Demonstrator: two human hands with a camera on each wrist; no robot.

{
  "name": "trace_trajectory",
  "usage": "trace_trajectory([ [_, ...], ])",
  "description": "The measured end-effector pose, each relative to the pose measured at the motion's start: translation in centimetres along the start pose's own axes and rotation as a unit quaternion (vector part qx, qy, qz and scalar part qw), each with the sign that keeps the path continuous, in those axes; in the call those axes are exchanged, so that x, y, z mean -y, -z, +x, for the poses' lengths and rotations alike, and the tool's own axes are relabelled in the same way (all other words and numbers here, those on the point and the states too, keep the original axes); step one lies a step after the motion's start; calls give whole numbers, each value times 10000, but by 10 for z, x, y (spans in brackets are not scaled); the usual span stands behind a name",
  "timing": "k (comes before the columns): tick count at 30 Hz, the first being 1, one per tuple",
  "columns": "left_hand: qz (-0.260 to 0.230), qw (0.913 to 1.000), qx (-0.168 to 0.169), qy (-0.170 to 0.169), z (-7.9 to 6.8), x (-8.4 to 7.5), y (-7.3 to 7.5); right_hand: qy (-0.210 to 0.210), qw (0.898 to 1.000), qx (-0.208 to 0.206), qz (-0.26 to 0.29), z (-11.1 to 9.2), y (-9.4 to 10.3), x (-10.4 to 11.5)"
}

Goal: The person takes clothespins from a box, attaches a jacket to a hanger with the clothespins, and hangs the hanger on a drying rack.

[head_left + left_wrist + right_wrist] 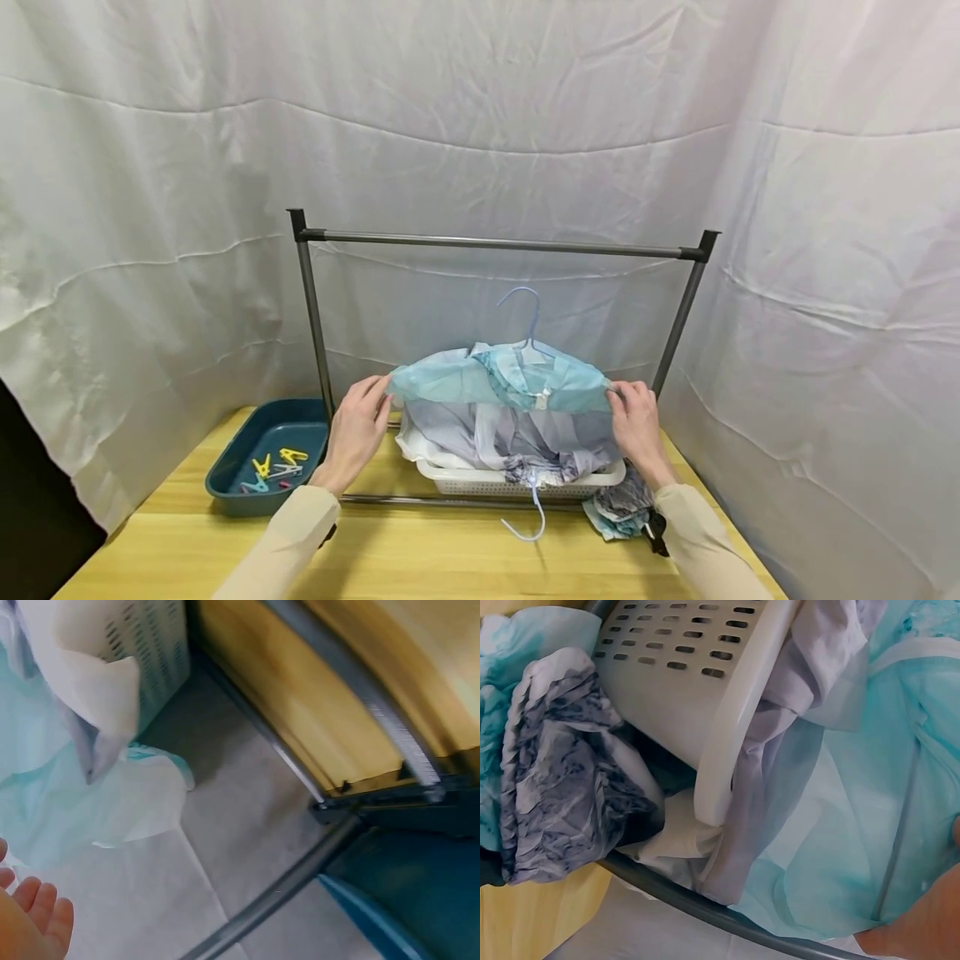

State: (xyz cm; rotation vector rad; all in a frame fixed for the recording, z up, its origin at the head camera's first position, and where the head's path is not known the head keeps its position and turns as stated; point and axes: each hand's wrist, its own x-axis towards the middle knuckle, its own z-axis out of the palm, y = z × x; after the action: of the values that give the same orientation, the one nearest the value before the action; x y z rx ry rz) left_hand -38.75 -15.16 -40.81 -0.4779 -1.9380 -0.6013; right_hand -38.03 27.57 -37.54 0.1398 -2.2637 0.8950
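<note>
A light blue sheer top (450,382) hangs on a pale blue hanger (535,321), its hook pointing up. My left hand (356,429) pinches the top's left shoulder end. At the opposite end, my right hand (636,421) grips the fabric between thumb and fingers. In the right wrist view a hanger arm (901,825) shows through the sheer cloth. Below the top, a lavender garment (457,429) lies over a white perforated basket (525,485); a second hanger hook (536,521) sticks out toward me from it.
A dark metal clothes rack (495,243) stands behind the top, its lower bar crossing the wooden table (420,554). On the left sits a teal tray (258,417) holding several clothespins (292,456). Crumpled patterned cloth (626,500) lies beside the basket's right end.
</note>
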Motion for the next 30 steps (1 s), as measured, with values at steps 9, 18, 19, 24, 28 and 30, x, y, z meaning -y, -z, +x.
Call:
trace_trajectory([
  [9,409,9982,336,285,-19,26,14,-6,9999,-156,24,1,4,-2],
  [18,589,9959,526,446,-31,64,35,-13,9998,-191,-5,1,4,-2],
  [19,595,9957,515,480,-33,67,38,8,9998,-204,1,1,4,-1],
  [24,729,9887,870,974,-45,85,59,79,9998,-159,25,0,-1,1],
  [28,873,9620,1858,1801,-59,95,78,56,10000,-76,28,-3,-5,2],
  [30,951,9438,2347,2126,-65,101,85,37,10000,-38,30,-4,-6,3],
])
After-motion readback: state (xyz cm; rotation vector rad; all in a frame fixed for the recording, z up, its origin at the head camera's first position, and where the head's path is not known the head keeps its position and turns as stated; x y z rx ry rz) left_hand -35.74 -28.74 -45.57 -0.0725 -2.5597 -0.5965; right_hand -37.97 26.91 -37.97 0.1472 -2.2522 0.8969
